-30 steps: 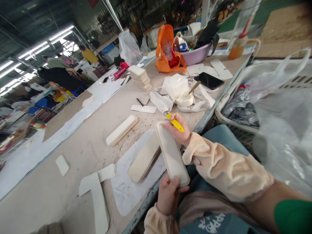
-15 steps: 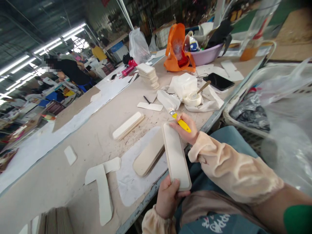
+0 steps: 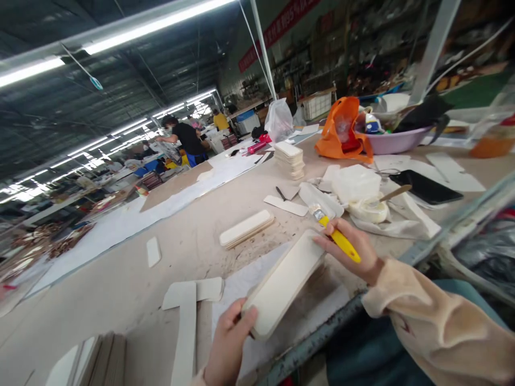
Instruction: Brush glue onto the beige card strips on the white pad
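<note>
My left hand [image 3: 231, 338] pinches the near end of a long cream panel with rounded corners [image 3: 284, 289], thumb on top. The far end of that panel meets the fingers of my right hand [image 3: 360, 249]. That same hand grips a yellow-handled paintbrush [image 3: 341, 241], its pale bristles pointing away from me. Held tilted, the panel is above a white sheet [image 3: 231, 287] at the table edge and hides what lies beneath it. Beyond the brush stands a small tub of whitish paste [image 3: 368, 210] with a stick in it.
A low panel stack [image 3: 247, 228] and a taller stack [image 3: 289, 161] stand on the table [image 3: 140, 300]. Loose strips [image 3: 185, 327] lie left. Farther right are a phone [image 3: 426, 186], an orange bag [image 3: 344, 131] and a purple basin [image 3: 396, 142]. A person in black [image 3: 189, 139] stands far off.
The panel has moved from beside the table edge to over the white sheet, covering where a panel stack lay. Both hands have moved with it. My view has tipped upward.
</note>
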`<state>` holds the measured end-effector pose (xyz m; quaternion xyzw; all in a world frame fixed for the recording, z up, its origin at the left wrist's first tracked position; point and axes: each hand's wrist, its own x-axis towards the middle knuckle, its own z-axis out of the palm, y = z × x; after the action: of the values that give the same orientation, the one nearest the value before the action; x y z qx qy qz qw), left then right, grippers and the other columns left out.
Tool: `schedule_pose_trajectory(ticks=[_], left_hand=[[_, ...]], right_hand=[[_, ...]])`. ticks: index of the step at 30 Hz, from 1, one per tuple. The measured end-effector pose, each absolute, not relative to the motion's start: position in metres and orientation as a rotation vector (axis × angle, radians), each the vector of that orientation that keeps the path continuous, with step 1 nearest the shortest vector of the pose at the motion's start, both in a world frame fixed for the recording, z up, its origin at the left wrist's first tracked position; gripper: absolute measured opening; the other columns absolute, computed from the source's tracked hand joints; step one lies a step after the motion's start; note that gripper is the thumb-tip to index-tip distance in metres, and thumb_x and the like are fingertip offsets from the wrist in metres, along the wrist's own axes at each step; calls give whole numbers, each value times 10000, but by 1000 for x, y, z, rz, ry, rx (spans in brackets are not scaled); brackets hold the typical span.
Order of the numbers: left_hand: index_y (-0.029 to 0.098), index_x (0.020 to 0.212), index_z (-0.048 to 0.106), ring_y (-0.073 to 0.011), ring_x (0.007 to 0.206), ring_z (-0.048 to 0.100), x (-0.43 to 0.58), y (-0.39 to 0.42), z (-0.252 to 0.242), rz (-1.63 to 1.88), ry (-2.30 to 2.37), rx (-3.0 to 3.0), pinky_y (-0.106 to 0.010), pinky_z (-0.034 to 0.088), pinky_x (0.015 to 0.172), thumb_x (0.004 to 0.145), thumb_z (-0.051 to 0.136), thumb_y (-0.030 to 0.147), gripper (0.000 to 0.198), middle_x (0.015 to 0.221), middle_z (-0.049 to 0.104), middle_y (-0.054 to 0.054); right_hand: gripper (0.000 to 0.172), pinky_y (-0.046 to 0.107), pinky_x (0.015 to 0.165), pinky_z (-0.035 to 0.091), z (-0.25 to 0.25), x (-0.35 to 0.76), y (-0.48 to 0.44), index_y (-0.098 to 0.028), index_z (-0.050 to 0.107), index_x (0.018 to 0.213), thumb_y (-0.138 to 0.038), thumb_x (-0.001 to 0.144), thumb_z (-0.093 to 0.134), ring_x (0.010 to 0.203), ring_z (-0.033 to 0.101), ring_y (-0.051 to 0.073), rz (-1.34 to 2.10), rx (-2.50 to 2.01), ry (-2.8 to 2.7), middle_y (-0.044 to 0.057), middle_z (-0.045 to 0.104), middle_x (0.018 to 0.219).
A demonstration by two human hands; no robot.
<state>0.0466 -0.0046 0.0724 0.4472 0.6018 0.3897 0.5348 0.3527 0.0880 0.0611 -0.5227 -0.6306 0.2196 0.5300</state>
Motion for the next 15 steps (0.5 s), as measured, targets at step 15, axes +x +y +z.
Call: schedule_pose_trajectory(ticks=[15], left_hand=[[145,895,711,-161,651,619,-38,231,58,1057,1981,1321,-254,497,573,621,674,459,418,709,681,-24]], right_hand=[[167,249,672,376,62,272,271,-208,551,884,-297,782,649,714,570,173,411,-1564,-1968,13,620,759]])
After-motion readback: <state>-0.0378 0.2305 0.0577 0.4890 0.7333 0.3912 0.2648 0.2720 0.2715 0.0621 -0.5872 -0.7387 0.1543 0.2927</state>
